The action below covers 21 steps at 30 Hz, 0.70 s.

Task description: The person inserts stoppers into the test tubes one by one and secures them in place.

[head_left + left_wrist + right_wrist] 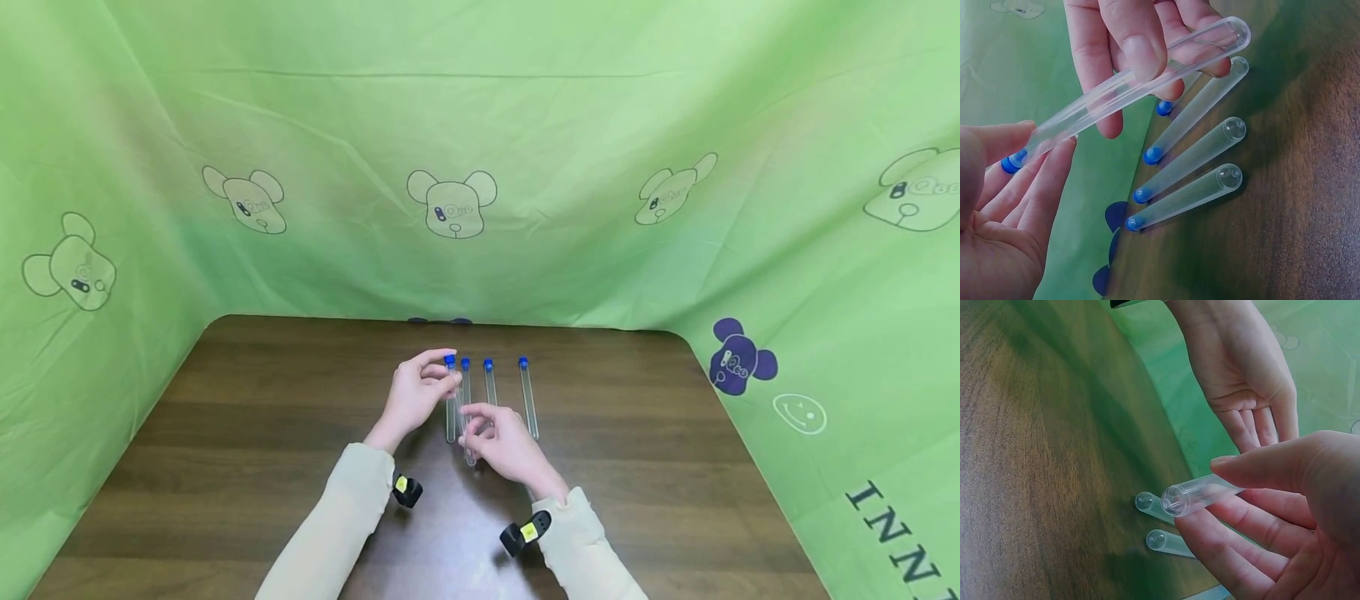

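Note:
A clear test tube (1079,114) with a blue cap (1015,161) is held up above the table, slanting between both hands. My left hand (420,392) pinches it at the capped end between thumb and fingers. Near its rounded end, my right hand (506,442) grips the tube with thumb and fingers, as the right wrist view also shows. Several similar capped tubes lie beneath and beside the hands, among them a tube (528,400) farthest right and a tube (1188,200) nearest the left wrist camera. The hands partly cover some of these in the head view.
The tubes lie on a brown wood-grain table (637,467), caps toward its far edge. A green cloth (450,108) printed with bear heads hangs behind and at both sides. Each wrist wears a small black device; the left one (407,491) sits near the cuff.

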Each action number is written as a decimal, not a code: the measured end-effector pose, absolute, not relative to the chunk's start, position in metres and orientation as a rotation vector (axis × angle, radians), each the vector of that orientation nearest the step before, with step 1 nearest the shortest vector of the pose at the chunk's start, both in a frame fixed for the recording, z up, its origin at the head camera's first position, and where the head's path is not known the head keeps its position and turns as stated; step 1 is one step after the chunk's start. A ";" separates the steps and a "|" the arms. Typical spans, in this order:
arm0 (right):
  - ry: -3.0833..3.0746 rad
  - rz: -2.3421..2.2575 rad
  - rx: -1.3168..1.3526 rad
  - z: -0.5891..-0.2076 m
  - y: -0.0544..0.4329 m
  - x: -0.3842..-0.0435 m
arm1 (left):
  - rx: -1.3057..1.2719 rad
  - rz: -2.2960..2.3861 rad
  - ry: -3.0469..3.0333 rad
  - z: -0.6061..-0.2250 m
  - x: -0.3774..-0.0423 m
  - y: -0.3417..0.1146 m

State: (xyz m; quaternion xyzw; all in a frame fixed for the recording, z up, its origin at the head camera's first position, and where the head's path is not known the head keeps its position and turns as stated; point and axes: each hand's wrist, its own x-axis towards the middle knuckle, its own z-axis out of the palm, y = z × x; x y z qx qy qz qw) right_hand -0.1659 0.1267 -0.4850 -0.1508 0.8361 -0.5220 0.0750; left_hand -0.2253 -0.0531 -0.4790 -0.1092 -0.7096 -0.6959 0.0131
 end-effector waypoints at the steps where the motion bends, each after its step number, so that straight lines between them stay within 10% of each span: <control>1: 2.508 -1.569 -0.453 -0.485 0.127 -0.166 | -0.343 -2.166 -2.212 -0.479 -0.225 -0.053; 21: 2.523 -1.574 -0.459 -0.488 0.128 -0.164 | -0.358 -2.209 -2.206 -0.480 -0.224 -0.053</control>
